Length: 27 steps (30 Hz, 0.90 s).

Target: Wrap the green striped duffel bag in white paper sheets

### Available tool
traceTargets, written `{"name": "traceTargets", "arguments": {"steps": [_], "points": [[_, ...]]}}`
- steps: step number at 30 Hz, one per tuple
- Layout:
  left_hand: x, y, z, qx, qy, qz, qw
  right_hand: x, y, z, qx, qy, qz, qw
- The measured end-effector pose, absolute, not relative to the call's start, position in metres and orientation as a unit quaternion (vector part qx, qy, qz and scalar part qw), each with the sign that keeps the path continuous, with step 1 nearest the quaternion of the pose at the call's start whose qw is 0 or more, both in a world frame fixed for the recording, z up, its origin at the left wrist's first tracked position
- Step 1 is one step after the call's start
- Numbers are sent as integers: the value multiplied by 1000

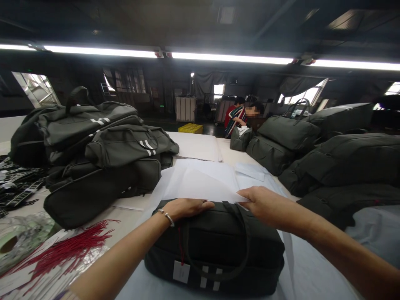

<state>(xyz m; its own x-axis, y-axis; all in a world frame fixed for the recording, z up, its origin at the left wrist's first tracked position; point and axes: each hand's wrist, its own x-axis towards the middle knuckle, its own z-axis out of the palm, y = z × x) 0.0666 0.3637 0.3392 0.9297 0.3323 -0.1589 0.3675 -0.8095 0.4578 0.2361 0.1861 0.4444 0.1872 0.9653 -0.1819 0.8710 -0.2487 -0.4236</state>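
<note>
Edge of white sheet (pixel 200 185) in right hand (pixel 265 204); room beside dark bag (pixel 215 239)

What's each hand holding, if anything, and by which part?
The right hand pinches the white sheet by its near right corner; the left hand is atop the dark bag, grip unclear.

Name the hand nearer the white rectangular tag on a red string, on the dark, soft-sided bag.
Left. The left hand is atop the bag, above the tag; the right hand, pinching a thin white sheet, is farther, up and right of it.
</note>
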Motion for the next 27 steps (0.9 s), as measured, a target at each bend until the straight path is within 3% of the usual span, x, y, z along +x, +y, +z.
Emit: {"name": "traceTargets", "arguments": {"steps": [3, 6, 10, 19, 23, 27], "points": [[34, 353, 339, 966, 165, 61, 192, 232, 182, 444, -760, -613, 194, 101], [-7, 345, 323, 958, 113, 245, 100, 229, 181, 443, -756, -624, 176, 89], [-50, 344, 294, 867, 189, 456, -73, 230, 184, 441, -752, -632, 173, 73], [-24, 384, 291, 877, 292, 369, -99, 234, 191, 448, -759, -634, 148, 33], [-26, 381, 302, 876, 280, 392, -36, 230, 190, 452, -764, -629, 142, 34], [-22, 340, 326, 916, 122, 369, 99, 230, 192, 453, -764, -629, 141, 35]]}}
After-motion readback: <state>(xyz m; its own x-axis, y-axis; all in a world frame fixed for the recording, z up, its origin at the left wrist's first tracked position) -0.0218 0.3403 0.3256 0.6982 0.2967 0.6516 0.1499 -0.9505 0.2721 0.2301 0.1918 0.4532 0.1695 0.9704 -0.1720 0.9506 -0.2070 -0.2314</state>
